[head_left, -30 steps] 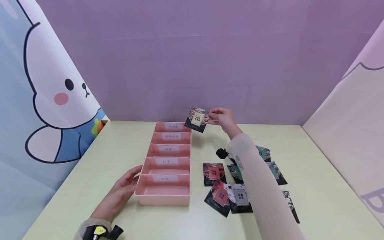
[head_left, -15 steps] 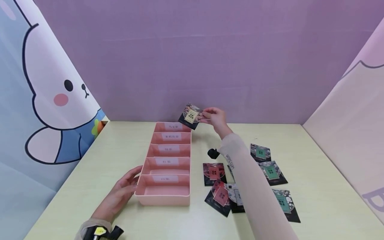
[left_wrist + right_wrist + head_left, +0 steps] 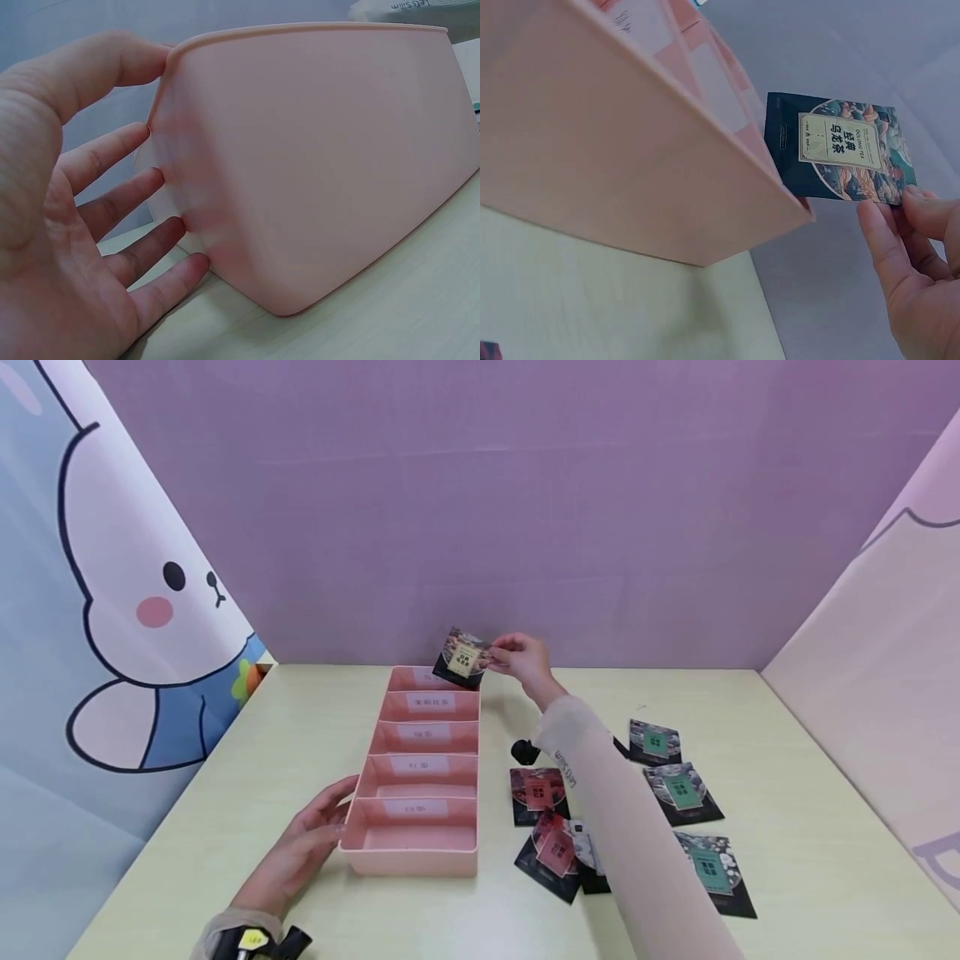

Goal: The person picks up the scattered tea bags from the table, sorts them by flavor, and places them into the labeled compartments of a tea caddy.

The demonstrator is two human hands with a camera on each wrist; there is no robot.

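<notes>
Pale tabletop point(image 3: 315, 718): right hand point(image 3: 521, 664) has just shifted left, so the tea packet point(image 3: 462, 658) pinched in its grip sits over the pink box point(image 3: 408, 863)'s far slot point(image 3: 405, 678), spread left hand point(image 3: 309, 837) touching the near-left corner.

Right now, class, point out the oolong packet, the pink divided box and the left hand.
Oolong packet point(image 3: 840, 145): right wrist view, cream label.
Pink divided box point(image 3: 411, 863): head view, near outer wall.
Left hand point(image 3: 304, 841): head view, middle of the hand.
</notes>
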